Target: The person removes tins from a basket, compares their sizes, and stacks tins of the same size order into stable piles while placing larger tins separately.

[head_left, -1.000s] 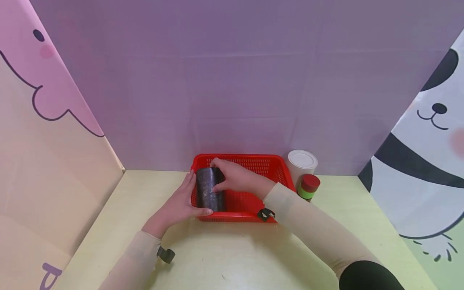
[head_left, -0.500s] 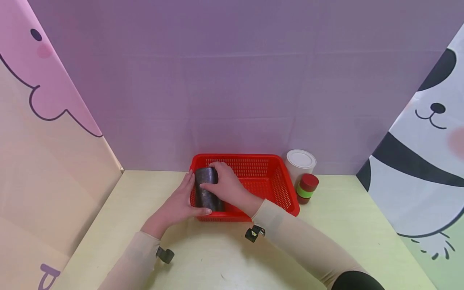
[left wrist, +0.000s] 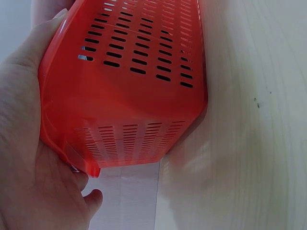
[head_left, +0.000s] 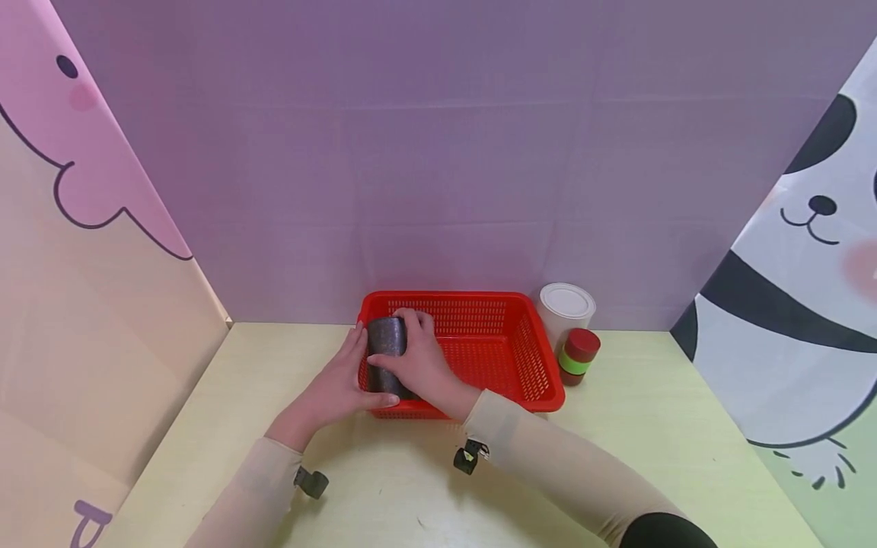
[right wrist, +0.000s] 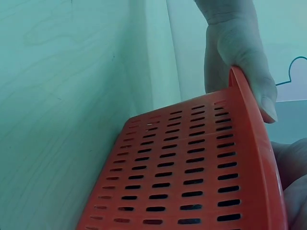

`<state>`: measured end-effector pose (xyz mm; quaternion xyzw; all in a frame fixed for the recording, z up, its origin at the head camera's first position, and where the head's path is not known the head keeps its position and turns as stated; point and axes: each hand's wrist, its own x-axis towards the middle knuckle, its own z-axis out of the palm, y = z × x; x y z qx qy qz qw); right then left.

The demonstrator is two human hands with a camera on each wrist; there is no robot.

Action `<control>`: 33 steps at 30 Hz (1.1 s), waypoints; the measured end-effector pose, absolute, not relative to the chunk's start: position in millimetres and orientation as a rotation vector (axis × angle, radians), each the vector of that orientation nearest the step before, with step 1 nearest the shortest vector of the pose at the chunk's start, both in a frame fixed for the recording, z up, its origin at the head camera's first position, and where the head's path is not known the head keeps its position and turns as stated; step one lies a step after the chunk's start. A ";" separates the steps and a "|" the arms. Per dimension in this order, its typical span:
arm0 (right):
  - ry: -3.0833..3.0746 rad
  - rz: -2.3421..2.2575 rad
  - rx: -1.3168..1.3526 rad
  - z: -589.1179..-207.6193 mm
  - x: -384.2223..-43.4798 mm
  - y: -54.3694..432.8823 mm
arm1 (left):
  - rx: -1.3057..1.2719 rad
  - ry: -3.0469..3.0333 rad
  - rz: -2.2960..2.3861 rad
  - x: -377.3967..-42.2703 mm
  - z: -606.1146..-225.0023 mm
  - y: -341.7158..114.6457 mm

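Note:
A red plastic basket (head_left: 479,361) with slotted walls stands on the table. My left hand (head_left: 336,388) holds its front left corner, thumb on the front rim and fingers along the left side. In the left wrist view, the left hand (left wrist: 24,129) wraps the basket's rim. Inside the basket's left end is a dark grey speckled cylinder (head_left: 387,336). My right hand (head_left: 421,369) grips it, thumb across its near face and fingers at its right side. In the right wrist view only part of the right hand (right wrist: 295,165) shows behind the rim, and the cylinder is hidden.
Right of the basket stands a white-lidded canister (head_left: 567,301). In front of that is a small jar (head_left: 579,354) with a red lid and green band. The pale wooden table (head_left: 384,487) meets a purple backdrop (head_left: 452,167) behind the basket.
My right hand has shifted left and nearer across the cylinder, and its forearm has swung down and left. The cylinder has barely moved. My left hand stays on the basket's corner.

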<state>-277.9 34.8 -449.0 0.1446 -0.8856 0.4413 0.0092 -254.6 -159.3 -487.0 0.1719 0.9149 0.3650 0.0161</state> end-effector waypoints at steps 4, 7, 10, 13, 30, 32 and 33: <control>-2.756 1.395 0.433 -450.1 -276.5 33.5 | 0.528 2.846 1.132 -254.0 -486.2 -160.1; -2.750 1.415 0.424 -449.7 -275.8 33.6 | 0.519 2.848 1.125 -253.7 -486.1 -160.3; -2.751 1.426 0.421 -449.4 -275.9 34.3 | 0.518 2.849 1.125 -253.5 -486.0 -160.4; -2.751 1.438 0.416 -450.9 -277.6 35.8 | 0.516 2.848 1.125 -253.1 -486.2 -160.1; -2.713 1.550 0.271 -448.2 -279.6 42.0 | 0.489 2.846 1.111 -251.6 -484.9 -158.5; -2.696 1.561 0.258 -447.1 -280.4 43.7 | 0.486 2.841 1.114 -251.6 -484.5 -158.6; -2.691 1.559 0.252 -446.4 -280.9 44.9 | 0.483 2.839 1.115 -251.6 -484.3 -158.6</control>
